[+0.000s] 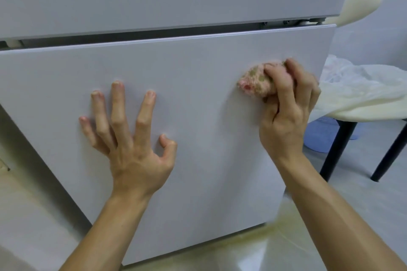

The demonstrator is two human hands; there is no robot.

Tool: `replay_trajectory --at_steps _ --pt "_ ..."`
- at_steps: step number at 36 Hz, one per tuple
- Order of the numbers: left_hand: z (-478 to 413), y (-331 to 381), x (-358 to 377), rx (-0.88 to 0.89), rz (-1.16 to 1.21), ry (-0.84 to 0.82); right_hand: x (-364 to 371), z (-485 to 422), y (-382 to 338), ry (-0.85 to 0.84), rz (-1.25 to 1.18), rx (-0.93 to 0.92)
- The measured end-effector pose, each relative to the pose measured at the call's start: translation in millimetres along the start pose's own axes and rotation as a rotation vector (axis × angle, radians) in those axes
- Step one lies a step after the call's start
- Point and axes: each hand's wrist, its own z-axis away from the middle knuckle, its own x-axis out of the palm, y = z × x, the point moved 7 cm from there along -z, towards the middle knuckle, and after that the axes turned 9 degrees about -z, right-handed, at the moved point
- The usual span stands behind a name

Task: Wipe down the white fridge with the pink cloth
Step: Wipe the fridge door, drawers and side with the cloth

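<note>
Pale glossy floor tiles (343, 200) run beneath a white two-door fridge (198, 99), whose lower door fills most of the view. On that door, the right hand (286, 112) curls its fingers around a bunched pink fuzzy cloth (256, 82), pressing it against the panel near its right edge. Well to the left, the left hand (130, 136) rests splayed fingertips on the door, holding nothing. Beside the fridge stands a cream-cushioned chair with black legs (337, 149).

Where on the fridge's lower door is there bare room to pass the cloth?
The lower door is bare between the left hand and the pink cloth, and above both to its top edge. Crowded around the right hand, beside the chair.
</note>
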Motion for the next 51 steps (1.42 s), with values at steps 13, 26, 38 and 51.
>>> replay_trajectory --at_steps 13,26,38,51 --pt "-0.3 3.7 -1.1 -0.020 0.007 -0.012 -2.1 113.8 41.4 -0.151 0.045 0.094" --pt "-0.4 7.0 1.2 -0.030 -0.007 -0.025 -6.2 26.3 36.3 -0.110 -0.086 0.213" --pt "-0.7 5.4 3.2 -0.016 -0.008 -0.023 -5.4 -29.1 45.6 0.209 -0.192 0.301" --pt "-2.3 10.7 3.8 -0.042 -0.003 -0.014 -9.3 106.2 67.8 0.078 -0.098 0.547"
